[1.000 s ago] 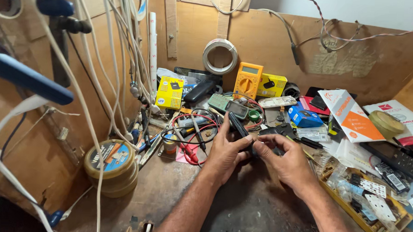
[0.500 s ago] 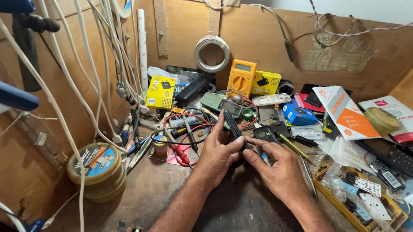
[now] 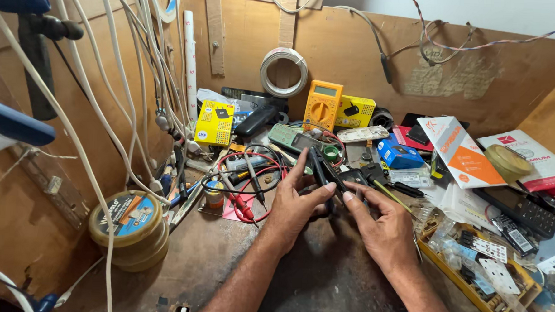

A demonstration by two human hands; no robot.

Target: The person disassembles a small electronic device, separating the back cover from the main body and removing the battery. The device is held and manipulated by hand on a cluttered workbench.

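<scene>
Table (image 3: 322, 283) cluttered, dark worn top. Since a second ago the view has shifted slightly; both hands stay at centre on the same small black device (image 3: 327, 170), so work on it continues. Left hand (image 3: 297, 203) curled around the device, thumb and fingers pinching it. Right hand (image 3: 380, 223) half-closed, fingertips pressing its right end. Orange multimeter (image 3: 322, 105) behind, round tin (image 3: 128, 224) left.

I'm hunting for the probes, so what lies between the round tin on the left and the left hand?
In the head view, red and black test leads lie on the bench between the round tin and the left hand.
</scene>
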